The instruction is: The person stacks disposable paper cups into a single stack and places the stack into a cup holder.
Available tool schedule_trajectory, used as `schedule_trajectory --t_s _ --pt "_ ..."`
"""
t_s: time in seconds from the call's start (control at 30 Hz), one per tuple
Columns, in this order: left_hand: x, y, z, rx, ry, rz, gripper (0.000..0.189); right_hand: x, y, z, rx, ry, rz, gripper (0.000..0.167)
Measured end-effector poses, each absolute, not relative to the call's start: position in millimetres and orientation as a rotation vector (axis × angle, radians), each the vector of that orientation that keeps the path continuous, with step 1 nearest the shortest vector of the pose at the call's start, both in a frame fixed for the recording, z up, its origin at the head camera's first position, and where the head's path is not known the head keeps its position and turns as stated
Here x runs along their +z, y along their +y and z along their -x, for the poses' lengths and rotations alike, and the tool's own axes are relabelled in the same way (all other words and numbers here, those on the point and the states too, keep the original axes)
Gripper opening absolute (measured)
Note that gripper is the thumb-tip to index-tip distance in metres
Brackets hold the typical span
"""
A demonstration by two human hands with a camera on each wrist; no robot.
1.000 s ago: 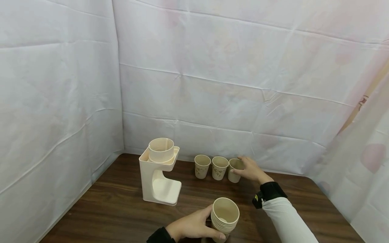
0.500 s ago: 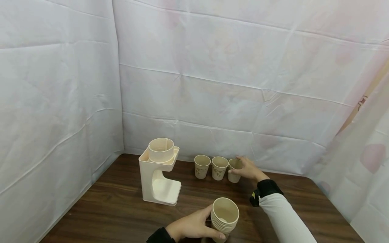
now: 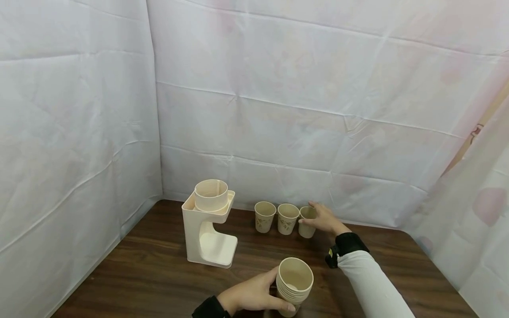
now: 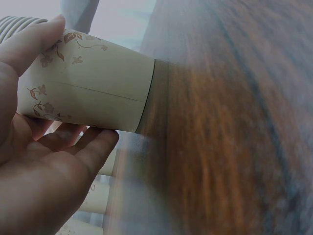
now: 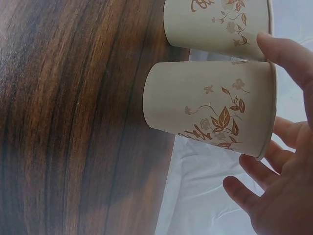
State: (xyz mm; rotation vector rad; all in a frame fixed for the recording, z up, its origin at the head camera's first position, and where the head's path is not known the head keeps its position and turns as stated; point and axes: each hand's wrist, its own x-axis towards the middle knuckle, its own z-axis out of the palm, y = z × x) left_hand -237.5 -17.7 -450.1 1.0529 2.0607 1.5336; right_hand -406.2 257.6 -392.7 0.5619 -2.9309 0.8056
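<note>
In the head view, my left hand (image 3: 258,292) grips a stack of nested paper cups (image 3: 295,282) near the front of the table, thumb across the near side. The left wrist view shows the lowest cup (image 4: 102,83), printed with brown flowers, its base close over the wood. Farther back, my right hand (image 3: 327,219) is around the rightmost paper cup (image 3: 307,230) of a row, thumb in front and fingers behind. In the right wrist view, the thumb (image 5: 283,51) is by that cup's rim and the loosely spread fingers (image 5: 259,171) are on the other side.
Left of that cup stand a middle paper cup (image 3: 287,223) and a left paper cup (image 3: 264,220), both upright. A cream stand (image 3: 195,234) with a round holder (image 3: 211,198) on top is at the left. White cloth (image 3: 246,132) hangs behind the brown table (image 3: 151,274).
My right hand has shifted slightly left at the rightmost cup, which has edged a little toward its neighbour. My left hand and the stack of cups have stayed in place.
</note>
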Motion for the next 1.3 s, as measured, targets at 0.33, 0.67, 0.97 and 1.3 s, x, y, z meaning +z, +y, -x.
schedule_trajectory --t_s 0.33,0.67,0.97,1.3 --pt "-450 -17 237 1.562 2.018 -1.065 0.073 -390 254 400 0.818 -2.934 -0.508 0.081" --pt "-450 -17 237 1.565 2.011 -1.077 0.073 -387 256 395 0.789 -2.913 -0.533 0.075" --pt "-449 -17 236 1.569 1.967 -1.087 0.073 -390 261 388 0.848 -2.915 -0.503 0.071" --pt "-447 -17 235 1.578 1.962 -1.116 0.072 -388 271 373 0.887 -2.811 -0.480 0.068"
